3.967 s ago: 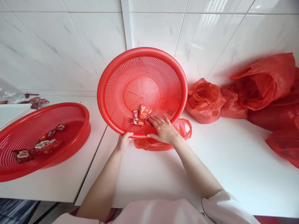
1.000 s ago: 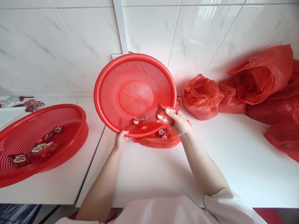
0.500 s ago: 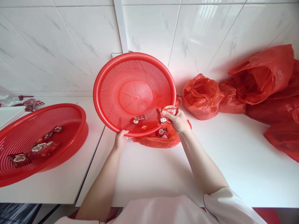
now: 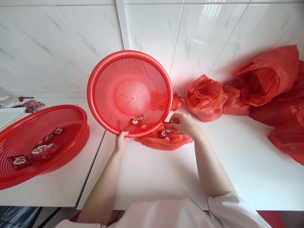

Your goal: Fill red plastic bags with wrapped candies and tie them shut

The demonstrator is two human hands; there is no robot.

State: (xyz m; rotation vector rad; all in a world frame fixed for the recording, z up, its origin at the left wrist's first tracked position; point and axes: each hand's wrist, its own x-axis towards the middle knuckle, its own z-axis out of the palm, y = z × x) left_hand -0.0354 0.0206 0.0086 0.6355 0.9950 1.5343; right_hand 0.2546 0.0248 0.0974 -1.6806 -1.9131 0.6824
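My L hand (image 4: 121, 143) is clamped on the tilted red plastic colander (image 4: 133, 98), wrapped sweets (image 4: 139, 117) inside; my R hand (image 4: 187, 125), apart from L, pinches a red packet (image 4: 171, 124) above the open plastic bag (image 4: 163, 144).

Left hand (image 4: 121, 142) holds tilted red basket (image 4: 129, 54)

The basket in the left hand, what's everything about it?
The basket is red, round and looks like plastic, with a thick rim and lots of tiny holes. It is tipped up, open side facing us, before the wall. Small packets lie low inside. The left hand grips its bottom rim. A bag is by its lower edge; I can't tell if they touch.
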